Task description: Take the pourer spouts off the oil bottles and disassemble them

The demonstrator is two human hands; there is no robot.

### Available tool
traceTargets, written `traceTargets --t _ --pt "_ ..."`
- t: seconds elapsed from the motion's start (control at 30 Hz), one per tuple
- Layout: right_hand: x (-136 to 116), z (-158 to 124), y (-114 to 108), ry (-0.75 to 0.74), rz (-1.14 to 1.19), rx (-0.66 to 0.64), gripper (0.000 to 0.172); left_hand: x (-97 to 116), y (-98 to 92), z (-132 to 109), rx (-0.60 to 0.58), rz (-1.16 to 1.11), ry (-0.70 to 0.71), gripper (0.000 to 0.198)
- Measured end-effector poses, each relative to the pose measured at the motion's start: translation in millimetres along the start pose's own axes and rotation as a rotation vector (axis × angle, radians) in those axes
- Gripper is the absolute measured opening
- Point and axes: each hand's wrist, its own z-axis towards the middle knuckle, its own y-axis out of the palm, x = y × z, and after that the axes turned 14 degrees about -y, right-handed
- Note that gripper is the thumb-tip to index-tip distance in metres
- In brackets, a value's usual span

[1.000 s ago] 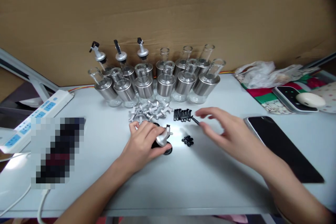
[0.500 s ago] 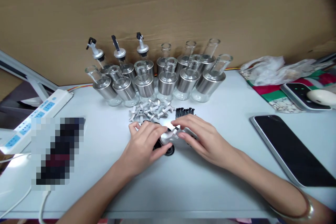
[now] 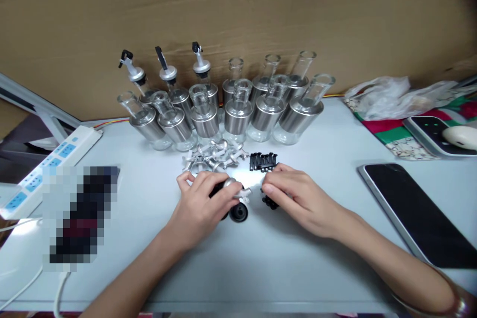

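Note:
My left hand (image 3: 199, 203) is closed round a silver pour spout (image 3: 238, 191) with a black stopper, held just above the white table (image 3: 261, 253). Another black stopper (image 3: 239, 212) lies under it. My right hand (image 3: 294, 196) is pinched right beside the spout's tip, fingers curled over small black rings (image 3: 270, 202); what it pinches is too small to name. A pile of silver spouts (image 3: 212, 158) and a row of black caps (image 3: 263, 161) lie just beyond both hands.
Several glass bottles with steel collars (image 3: 238, 114) stand at the back, three with spouts fitted (image 3: 167, 72). A power strip (image 3: 52, 161) lies at the left, a dark phone (image 3: 413, 211) at the right, and cloth with a plastic bag (image 3: 387, 102) at the far right.
My right hand came in from the right, met the spout in my left hand, then drew back slightly over the black rings. The view tilted down a little.

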Motion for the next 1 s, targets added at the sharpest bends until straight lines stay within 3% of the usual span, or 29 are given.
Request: traceTargets --t 0.1,0.23,0.43,0.57,0.8,1.0 --pt "6.8 -0.5 -6.2 0.153 0.023 0.053 0.024 -2.5 0.2 -0.3 0.008 -0.027 -0.041 0.018" --pt "13.8 -2.7 -10.5 0.214 0.005 0.08 0.015 -2.3 1.1 -0.9 0.001 -0.047 -0.03 0.017" --pt "15.4 -7.7 -13.9 0.31 -0.006 -0.153 0.011 -2.5 2.2 -0.7 0.002 -0.05 -0.035 0.016" --pt "20.7 -12.7 -17.9 0.329 -0.035 -0.237 0.009 -2.4 2.2 -0.4 0.004 -0.048 -0.035 0.016" --pt "23.6 -21.4 -23.1 0.361 0.015 -0.309 0.022 -2.2 0.9 -0.2 -0.016 -0.05 -0.034 0.015" --pt "18.6 -20.2 -21.1 0.378 0.04 -0.315 0.023 -2.2 1.4 -0.4 -0.027 -0.034 -0.034 0.015"
